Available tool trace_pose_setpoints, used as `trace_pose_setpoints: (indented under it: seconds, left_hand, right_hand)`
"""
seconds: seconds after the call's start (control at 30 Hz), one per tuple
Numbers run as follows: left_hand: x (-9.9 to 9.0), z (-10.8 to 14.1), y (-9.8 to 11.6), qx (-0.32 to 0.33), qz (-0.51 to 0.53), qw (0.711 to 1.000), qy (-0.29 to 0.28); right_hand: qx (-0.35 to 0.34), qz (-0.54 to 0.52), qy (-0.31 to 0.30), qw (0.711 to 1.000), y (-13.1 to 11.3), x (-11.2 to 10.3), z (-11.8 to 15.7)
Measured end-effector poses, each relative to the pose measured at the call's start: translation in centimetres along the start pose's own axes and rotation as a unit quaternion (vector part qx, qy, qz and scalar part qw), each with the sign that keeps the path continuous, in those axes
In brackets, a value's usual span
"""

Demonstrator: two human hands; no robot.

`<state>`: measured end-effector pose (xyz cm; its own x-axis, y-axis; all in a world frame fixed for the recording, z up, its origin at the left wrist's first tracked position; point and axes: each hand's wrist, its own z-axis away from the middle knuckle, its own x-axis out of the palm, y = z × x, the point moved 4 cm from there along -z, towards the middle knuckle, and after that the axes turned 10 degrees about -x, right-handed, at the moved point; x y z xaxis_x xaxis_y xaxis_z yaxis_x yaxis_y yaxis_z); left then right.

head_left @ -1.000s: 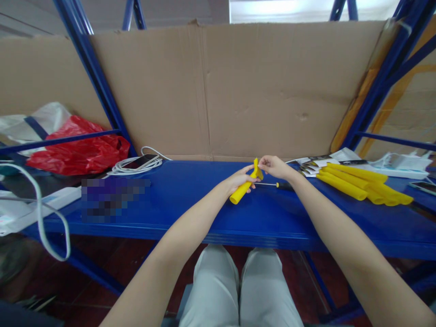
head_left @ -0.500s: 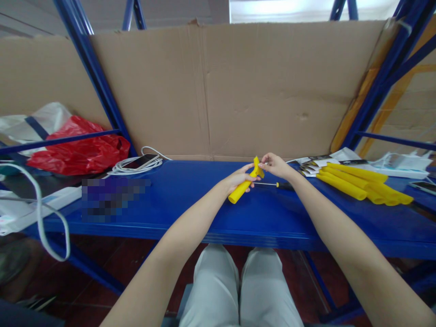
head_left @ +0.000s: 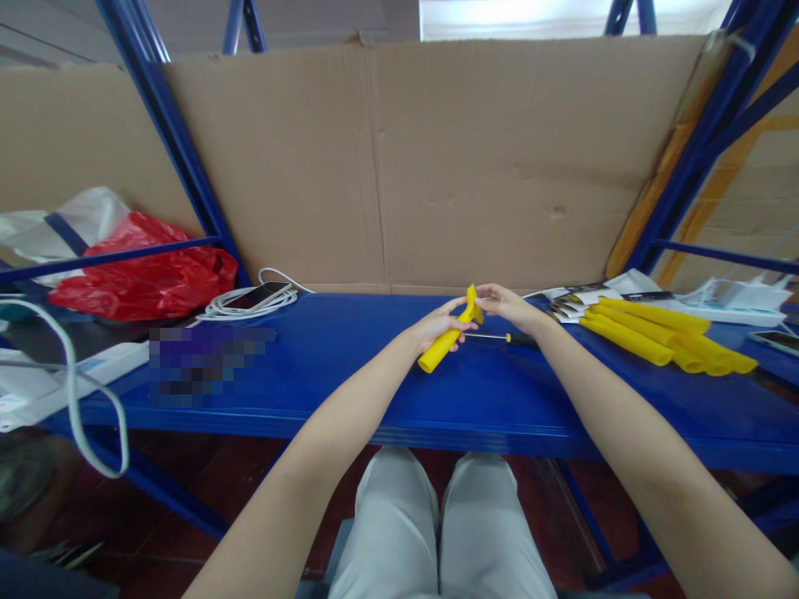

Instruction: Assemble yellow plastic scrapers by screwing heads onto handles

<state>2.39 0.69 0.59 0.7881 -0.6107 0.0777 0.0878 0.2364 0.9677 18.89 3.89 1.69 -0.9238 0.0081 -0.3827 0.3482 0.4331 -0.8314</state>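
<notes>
My left hand is wrapped round a yellow plastic handle, a thick tube that widens into a forked head. It is held tilted above the blue table, head pointing away from me and to the right. At that head is my right hand, its fingertips pinched together against the forked part. Whether a small piece sits between those fingertips is too small to tell. Just beyond my hands a screwdriver lies on the table, its metal shaft pointing left and its dark grip partly hidden by my right wrist.
Several yellow tubes lie piled on the right, beside printed packets. A white cable coil and a phone are at the back left, near a red plastic bag. A cardboard panel closes off the table's back.
My right hand has shifted slightly and its fingers have closed in on the forked head. The left hand and the handle stay nearly in place.
</notes>
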Motion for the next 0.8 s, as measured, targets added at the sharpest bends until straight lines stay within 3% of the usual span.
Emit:
trace_pose_setpoints:
  seconds: [0.47,0.8]
  left_hand:
    - [0.5,0.9,0.5,-0.003,0.018,1.0,0.016]
    - [-0.1,0.3,0.1,-0.021,-0.008,0.999,0.048]
  right_hand:
    - [0.063,-0.089,-0.039,0.993,0.3,1.5,0.4]
    - [0.074,0.067,-0.026,0.995,-1.1,1.5,0.8]
